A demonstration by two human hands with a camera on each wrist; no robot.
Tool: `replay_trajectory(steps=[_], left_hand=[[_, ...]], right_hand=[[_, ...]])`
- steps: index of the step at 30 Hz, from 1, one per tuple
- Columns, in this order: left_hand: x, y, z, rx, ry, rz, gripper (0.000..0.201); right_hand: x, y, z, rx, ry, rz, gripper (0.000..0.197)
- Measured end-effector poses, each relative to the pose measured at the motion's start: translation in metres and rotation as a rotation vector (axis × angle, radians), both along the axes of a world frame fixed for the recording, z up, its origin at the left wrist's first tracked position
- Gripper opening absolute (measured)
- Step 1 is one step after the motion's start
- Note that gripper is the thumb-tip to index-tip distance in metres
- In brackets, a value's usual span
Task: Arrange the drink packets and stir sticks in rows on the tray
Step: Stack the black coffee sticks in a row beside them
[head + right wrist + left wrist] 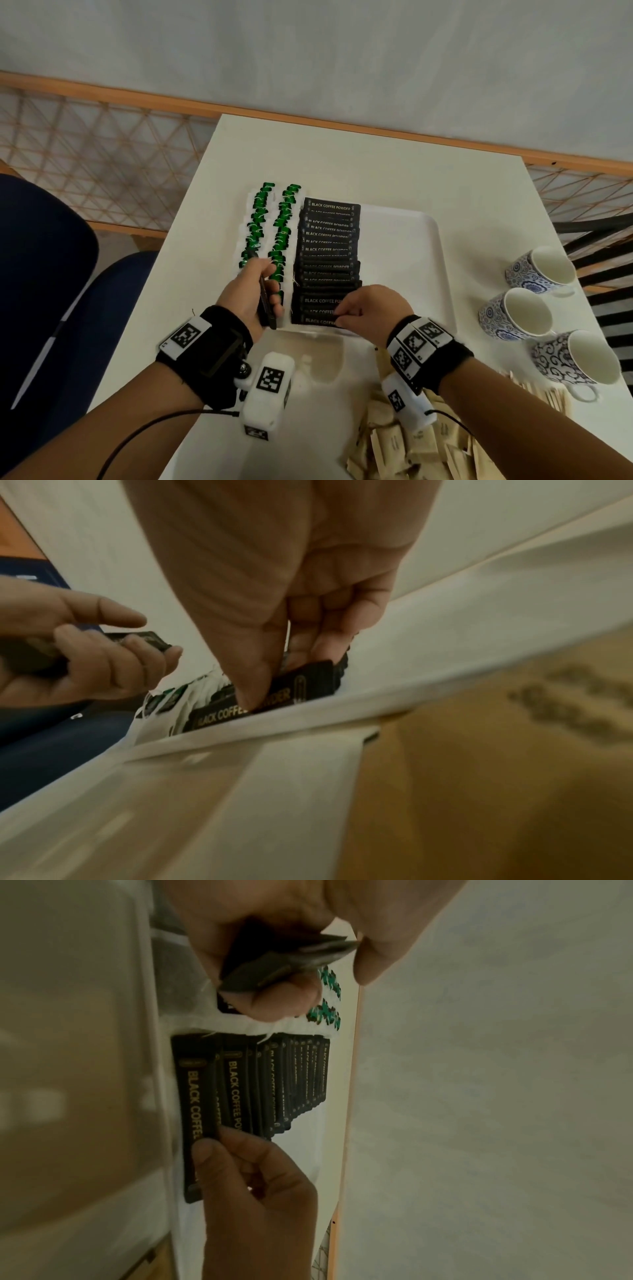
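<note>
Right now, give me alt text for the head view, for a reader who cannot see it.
A person's right hand pinches the nearest black coffee packet in a row on a white tray, while the left hand holds spare black packets. Two rows of green-tagged tea bags lie left of the coffee row; three patterned mugs stand to the right.

Head overhead; wrists close, low.

At frame centre a white tray [424, 240] holds two rows of green-tagged tea bags [270, 226] and a row of black coffee powder packets [329, 240]. The left hand [251, 294] grips spare black packets [266, 305]; the right hand [373, 308] pinches the nearest packet [315, 321]. Three patterned mugs [520, 315] stand at right, tan sachets [411, 452] lower right.
</note>
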State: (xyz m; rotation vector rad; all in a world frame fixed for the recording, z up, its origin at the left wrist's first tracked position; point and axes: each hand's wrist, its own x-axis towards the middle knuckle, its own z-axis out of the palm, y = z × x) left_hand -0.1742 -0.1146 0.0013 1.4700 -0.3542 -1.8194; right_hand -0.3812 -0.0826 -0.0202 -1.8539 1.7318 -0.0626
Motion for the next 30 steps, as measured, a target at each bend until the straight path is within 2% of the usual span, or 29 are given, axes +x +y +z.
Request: replay_trajectory(steps=[2, 9, 16, 21, 23, 25, 27, 30], left_hand=[[-0.001, 0.001, 0.0, 0.012, 0.045, 0.002, 0.013], [-0.007, 0.001, -0.002, -0.026, 0.051, -0.036, 0.021], [-0.009, 0.002, -0.005, -0.105, -0.008, -0.14, 0.017], [-0.012, 0.005, -0.005, -0.094, 0.044, -0.151, 0.014], [-0.014, 0.007, -0.005, -0.098, 0.041, -0.181, 0.014], [-0.016, 0.01, -0.004, -0.105, 0.038, -0.215, 0.02], [-0.019, 0.011, -0.002, -0.103, 0.033, -0.227, 0.017], [-0.016, 0.009, 0.001, -0.066, 0.012, -0.141, 0.015]], right_hand=[[0.003, -0.001, -0.002, -0.044, 0.035, 0.032, 0.014], [0.006, -0.007, -0.005, -0.076, 0.059, -0.006, 0.01], [0.004, -0.009, -0.004, -0.084, 0.063, -0.009, 0.014], [0.005, -0.008, 0.008, -0.199, -0.105, -0.025, 0.023], [0.009, -0.008, 0.013, -0.165, -0.218, -0.049, 0.026], [0.014, -0.007, 0.016, -0.111, -0.326, -0.069, 0.019], [0.018, -0.007, 0.016, -0.108, -0.381, -0.092, 0.015], [0.011, -0.008, 0.019, -0.097, -0.406, -0.177, 0.016]])
